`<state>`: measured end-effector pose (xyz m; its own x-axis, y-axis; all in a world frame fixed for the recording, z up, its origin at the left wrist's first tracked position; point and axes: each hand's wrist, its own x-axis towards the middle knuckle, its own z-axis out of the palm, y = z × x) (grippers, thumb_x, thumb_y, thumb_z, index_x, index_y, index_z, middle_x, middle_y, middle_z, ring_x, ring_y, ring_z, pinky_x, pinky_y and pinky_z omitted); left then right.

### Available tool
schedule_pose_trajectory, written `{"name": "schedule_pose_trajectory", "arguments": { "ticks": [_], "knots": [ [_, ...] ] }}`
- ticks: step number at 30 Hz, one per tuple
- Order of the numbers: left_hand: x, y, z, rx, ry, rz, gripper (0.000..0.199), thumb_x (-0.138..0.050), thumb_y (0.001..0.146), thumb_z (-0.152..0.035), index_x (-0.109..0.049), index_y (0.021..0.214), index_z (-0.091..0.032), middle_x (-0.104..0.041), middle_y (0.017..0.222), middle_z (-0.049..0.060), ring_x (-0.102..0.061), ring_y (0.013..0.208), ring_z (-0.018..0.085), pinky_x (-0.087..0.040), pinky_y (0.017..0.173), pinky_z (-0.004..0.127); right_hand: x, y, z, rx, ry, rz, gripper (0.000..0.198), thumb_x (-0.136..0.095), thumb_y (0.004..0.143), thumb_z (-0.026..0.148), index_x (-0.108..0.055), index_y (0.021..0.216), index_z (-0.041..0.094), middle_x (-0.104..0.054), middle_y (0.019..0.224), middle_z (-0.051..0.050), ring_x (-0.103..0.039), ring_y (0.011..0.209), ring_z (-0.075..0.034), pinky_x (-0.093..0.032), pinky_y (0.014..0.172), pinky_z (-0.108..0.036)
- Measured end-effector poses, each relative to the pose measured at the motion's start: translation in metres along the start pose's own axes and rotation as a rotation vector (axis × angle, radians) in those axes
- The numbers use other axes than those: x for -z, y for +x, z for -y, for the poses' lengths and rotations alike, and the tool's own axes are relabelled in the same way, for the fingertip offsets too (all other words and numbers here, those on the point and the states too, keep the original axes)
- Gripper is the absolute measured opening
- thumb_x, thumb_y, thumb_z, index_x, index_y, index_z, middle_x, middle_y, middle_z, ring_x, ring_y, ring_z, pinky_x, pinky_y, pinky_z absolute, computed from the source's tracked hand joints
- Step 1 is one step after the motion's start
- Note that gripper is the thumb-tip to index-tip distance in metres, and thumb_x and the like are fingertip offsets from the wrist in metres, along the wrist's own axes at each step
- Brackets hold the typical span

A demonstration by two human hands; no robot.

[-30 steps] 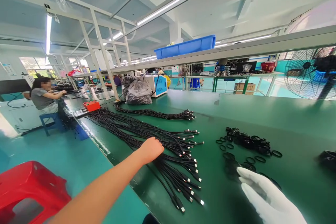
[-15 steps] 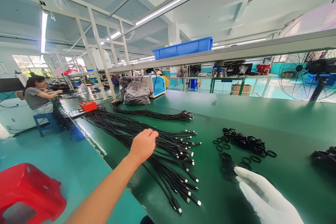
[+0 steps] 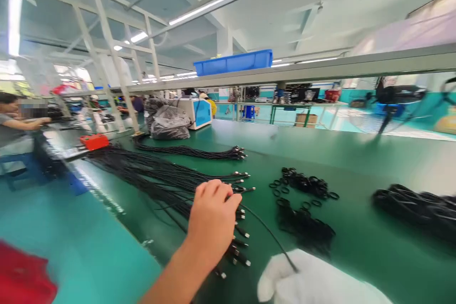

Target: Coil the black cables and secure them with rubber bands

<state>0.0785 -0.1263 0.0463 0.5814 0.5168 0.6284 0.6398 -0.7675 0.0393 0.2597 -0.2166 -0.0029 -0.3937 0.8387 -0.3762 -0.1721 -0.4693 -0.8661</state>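
Observation:
A thin black cable stretches between my two hands over the green table. My bare left hand has its fingers curled round the cable, above a spread of black USB cables with metal plugs at their right ends. My right hand, in a white glove, has its fingers folded with the cable running into them; part of its grip is hidden by the glove. Several black rings lie in a loose pile beyond it, with a blurred dark heap nearer the glove.
Coiled black cables lie at the right. A second cable bundle lies farther back by a plastic-wrapped pack and a white-and-blue machine. A blue tray sits on the overhead shelf. A seated person is at far left.
The view has turned right. My left hand has moved to the cables' plug ends. My right hand, earlier open by the rings, is now closed on a cable drawn between both hands.

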Motion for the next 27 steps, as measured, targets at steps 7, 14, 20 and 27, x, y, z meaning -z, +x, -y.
{"name": "schedule_pose_trajectory", "arguments": {
  "ticks": [7, 14, 20, 27],
  "knots": [
    [0.000, 0.011, -0.030, -0.089, -0.495, 0.524, 0.014, -0.058, 0.082, -0.018, -0.065, 0.091, -0.027, -0.062, 0.086, -0.004, -0.054, 0.084, 0.015, -0.036, 0.092, 0.035, 0.006, 0.017, -0.019, 0.022, 0.394, 0.338, 0.040, -0.054, 0.069, 0.030, -0.064, 0.094, 0.001, -0.068, 0.071, -0.011, -0.062, 0.057, -0.013, -0.043, 0.052, -0.020],
    [-0.019, 0.031, -0.034, -0.097, -0.595, 0.619, 0.014, -0.058, 0.082, -0.018, -0.066, 0.075, -0.028, -0.058, 0.074, -0.005, -0.052, 0.079, 0.014, -0.039, 0.074, 0.026, 0.011, 0.019, -0.027, 0.043, 0.478, 0.471, 0.036, -0.050, 0.070, 0.021, -0.062, 0.097, 0.000, -0.070, 0.079, -0.013, -0.067, 0.071, -0.016, -0.048, 0.060, -0.023],
    [-0.020, 0.036, -0.038, -0.079, -0.577, 0.619, 0.016, -0.059, 0.080, -0.018, -0.067, 0.075, -0.030, -0.060, 0.075, -0.005, -0.053, 0.079, 0.014, -0.040, 0.072, 0.025, 0.007, 0.027, -0.039, 0.106, 0.413, 0.382, 0.042, -0.059, 0.071, 0.036, -0.063, 0.094, 0.001, -0.069, 0.077, -0.011, -0.064, 0.065, -0.014, -0.046, 0.060, -0.023],
    [-0.046, 0.002, -0.013, -0.169, -0.482, 0.405, 0.030, -0.037, 0.092, -0.026, -0.062, 0.108, -0.033, -0.068, 0.089, -0.002, -0.060, 0.083, 0.015, -0.046, 0.079, 0.027, 0.018, -0.019, -0.005, 0.430, 0.403, 0.143, 0.043, -0.051, 0.080, 0.053, -0.058, 0.100, 0.015, -0.066, 0.087, -0.008, -0.063, 0.078, -0.019, -0.048, 0.069, -0.033]
  ]
}}
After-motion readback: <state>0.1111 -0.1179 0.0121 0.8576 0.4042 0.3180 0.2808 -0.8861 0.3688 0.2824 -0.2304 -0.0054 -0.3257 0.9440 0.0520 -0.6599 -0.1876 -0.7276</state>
